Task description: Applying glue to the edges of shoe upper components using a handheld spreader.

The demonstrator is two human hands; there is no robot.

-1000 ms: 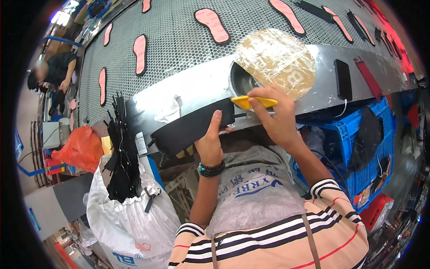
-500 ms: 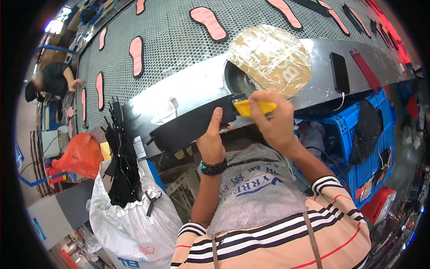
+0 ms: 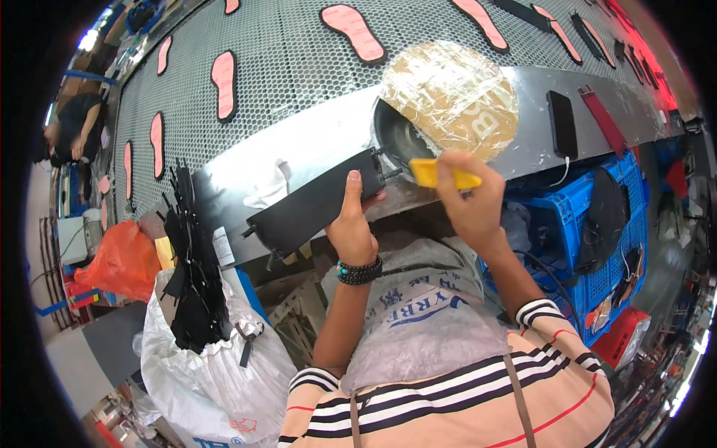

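Head view: on the steel bench [image 3: 299, 160], the black strip [image 3: 314, 205] runs lower-left to upper-right, left hand [image 3: 352, 228] clamping its right end, right hand [image 3: 467, 201] just beside, pinching a yellow scraper [image 3: 441, 177].

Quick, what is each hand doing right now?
Left hand: closed on the black strip.
Right hand: closed on the yellow tool.
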